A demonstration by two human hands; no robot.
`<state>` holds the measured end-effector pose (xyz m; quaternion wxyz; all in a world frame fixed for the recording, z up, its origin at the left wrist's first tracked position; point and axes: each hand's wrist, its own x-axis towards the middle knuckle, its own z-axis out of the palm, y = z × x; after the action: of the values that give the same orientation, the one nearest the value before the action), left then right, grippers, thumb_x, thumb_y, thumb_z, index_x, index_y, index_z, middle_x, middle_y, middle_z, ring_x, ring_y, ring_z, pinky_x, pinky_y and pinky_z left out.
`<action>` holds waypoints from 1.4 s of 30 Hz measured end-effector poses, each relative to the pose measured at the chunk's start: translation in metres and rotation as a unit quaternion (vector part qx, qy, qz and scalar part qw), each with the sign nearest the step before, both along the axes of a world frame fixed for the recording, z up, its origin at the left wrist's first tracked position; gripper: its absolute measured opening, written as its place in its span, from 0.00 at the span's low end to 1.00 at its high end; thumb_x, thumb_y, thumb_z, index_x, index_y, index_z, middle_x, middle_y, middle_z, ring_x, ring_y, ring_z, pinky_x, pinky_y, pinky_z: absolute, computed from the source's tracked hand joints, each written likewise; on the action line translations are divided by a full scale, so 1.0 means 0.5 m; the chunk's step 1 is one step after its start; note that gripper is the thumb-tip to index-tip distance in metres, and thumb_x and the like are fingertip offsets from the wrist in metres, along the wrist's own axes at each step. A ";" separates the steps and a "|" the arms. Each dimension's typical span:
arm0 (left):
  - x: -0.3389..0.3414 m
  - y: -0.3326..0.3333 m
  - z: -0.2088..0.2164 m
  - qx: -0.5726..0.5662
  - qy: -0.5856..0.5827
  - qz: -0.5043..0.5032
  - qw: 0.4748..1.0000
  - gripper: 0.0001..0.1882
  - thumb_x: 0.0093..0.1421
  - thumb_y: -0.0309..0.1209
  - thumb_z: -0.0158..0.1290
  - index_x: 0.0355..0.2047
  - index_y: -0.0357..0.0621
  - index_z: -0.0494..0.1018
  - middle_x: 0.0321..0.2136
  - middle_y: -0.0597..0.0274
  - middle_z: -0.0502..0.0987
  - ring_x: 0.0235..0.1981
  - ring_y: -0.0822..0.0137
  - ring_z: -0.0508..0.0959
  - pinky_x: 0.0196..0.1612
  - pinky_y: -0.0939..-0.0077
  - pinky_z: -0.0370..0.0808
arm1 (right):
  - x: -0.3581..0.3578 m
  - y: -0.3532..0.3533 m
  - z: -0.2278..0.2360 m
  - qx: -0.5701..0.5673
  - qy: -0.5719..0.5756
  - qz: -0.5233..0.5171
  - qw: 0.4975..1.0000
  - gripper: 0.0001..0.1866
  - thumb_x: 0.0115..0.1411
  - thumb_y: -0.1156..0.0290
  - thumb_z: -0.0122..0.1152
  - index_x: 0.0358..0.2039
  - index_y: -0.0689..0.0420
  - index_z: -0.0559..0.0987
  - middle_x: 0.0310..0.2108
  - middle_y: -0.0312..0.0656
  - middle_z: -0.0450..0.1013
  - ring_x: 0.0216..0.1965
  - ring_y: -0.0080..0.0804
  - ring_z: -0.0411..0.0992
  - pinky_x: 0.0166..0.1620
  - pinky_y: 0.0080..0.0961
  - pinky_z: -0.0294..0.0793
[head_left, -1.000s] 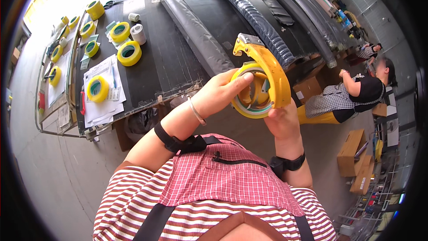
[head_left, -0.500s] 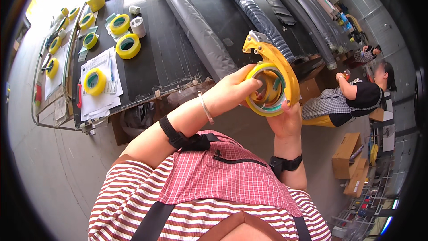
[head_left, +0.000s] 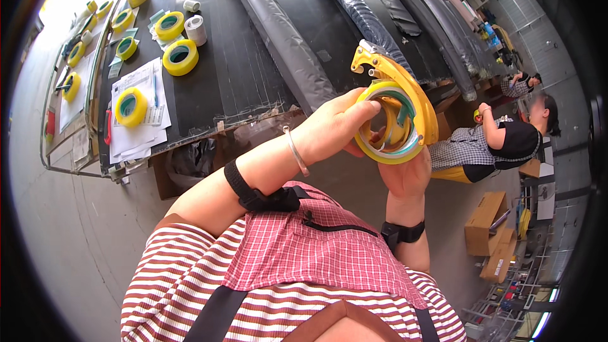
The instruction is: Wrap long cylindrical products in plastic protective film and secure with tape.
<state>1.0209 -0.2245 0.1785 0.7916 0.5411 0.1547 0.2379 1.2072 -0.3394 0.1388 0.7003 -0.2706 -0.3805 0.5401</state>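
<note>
A yellow hand-held tape dispenser [head_left: 425,111] with a metal cutting end is up in front of my chest. A roll of clear yellowish tape [head_left: 387,158] with a green-white core sits against its open side; whether it is fully on the hub I cannot tell. My left hand [head_left: 342,123] is closed on the roll's left edge, thumb over the rim and fingers partly hidden behind. From below, my right hand [head_left: 408,174] grips the dispenser, with most of its fingers hidden behind the dispenser and roll.
Yellow tape rolls [head_left: 180,57], white rolls [head_left: 196,30] and papers [head_left: 136,136] lie on the black table [head_left: 215,88]. Long wrapped grey rolls [head_left: 278,31] cross it. At right, a co-worker [head_left: 506,130] stands holding something small. An open cardboard box [head_left: 484,221] is on the floor.
The dispenser and tape roll have shifted slightly right and turned a little, showing more of the roll's inside. My left thumb has moved along the rim. Both hands keep their hold.
</note>
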 end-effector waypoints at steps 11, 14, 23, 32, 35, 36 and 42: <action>0.005 -0.008 -0.001 0.000 -0.004 -0.003 1.000 0.25 0.69 0.46 0.42 0.58 0.42 0.66 0.46 0.60 0.74 0.46 0.69 0.77 0.46 0.71 0.79 | -0.031 -0.010 0.030 -0.003 0.122 0.030 0.992 0.24 0.71 0.56 0.41 0.62 0.52 0.67 0.61 0.44 0.66 0.57 0.46 0.68 0.62 0.50 0.63; 0.011 -0.017 -0.006 -0.020 0.006 0.020 1.000 0.24 0.68 0.45 0.43 0.56 0.42 0.68 0.43 0.60 0.76 0.45 0.70 0.77 0.45 0.72 0.78 | -0.028 -0.020 0.047 -0.019 0.138 0.028 0.990 0.25 0.69 0.57 0.41 0.62 0.56 0.66 0.61 0.47 0.66 0.59 0.43 0.67 0.62 0.46 0.65; -0.023 -0.028 0.001 0.268 0.159 0.034 0.949 0.25 0.60 0.34 0.51 0.56 0.33 0.68 0.41 0.50 0.78 0.42 0.64 0.79 0.46 0.71 0.76 | -0.035 -0.042 0.140 -0.151 -0.405 -0.088 0.897 0.39 0.59 0.63 0.66 0.63 0.71 0.61 0.49 0.45 0.71 0.50 0.26 0.70 0.54 0.24 0.71; -0.048 -0.033 -0.005 0.269 0.172 -0.051 0.946 0.24 0.58 0.35 0.50 0.51 0.29 0.71 0.39 0.45 0.78 0.41 0.59 0.79 0.46 0.68 0.76 | -0.001 -0.072 0.132 -0.238 -0.288 -0.014 0.928 0.33 0.60 0.64 0.62 0.60 0.70 0.65 0.42 0.42 0.73 0.42 0.23 0.73 0.44 0.17 0.76; -0.050 -0.038 -0.004 0.323 0.168 -0.047 0.930 0.25 0.58 0.34 0.49 0.52 0.30 0.69 0.42 0.42 0.77 0.43 0.52 0.79 0.49 0.65 0.75 | -0.008 -0.074 0.135 -0.239 -0.297 -0.016 0.924 0.32 0.61 0.63 0.62 0.60 0.70 0.66 0.41 0.40 0.73 0.41 0.21 0.73 0.43 0.16 0.75; -0.050 -0.039 -0.010 0.324 0.168 -0.050 0.930 0.25 0.58 0.34 0.49 0.52 0.30 0.69 0.42 0.42 0.77 0.43 0.52 0.79 0.49 0.65 0.75 | -0.011 -0.075 0.135 -0.241 -0.302 -0.018 0.922 0.32 0.61 0.63 0.63 0.59 0.70 0.67 0.40 0.39 0.73 0.40 0.20 0.72 0.43 0.16 0.74; -0.045 -0.048 -0.021 0.428 0.166 -0.031 0.888 0.27 0.56 0.33 0.50 0.55 0.31 0.65 0.48 0.39 0.73 0.50 0.44 0.75 0.54 0.61 0.72 | -0.024 -0.077 0.119 -0.209 -0.342 -0.064 0.914 0.29 0.63 0.62 0.61 0.58 0.70 0.68 0.41 0.39 0.75 0.40 0.20 0.72 0.43 0.15 0.72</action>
<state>0.9982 -0.2484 0.1680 0.4533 0.8633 0.1504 0.1631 1.1952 -0.3778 0.1982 0.4883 -0.6022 -0.4571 0.4360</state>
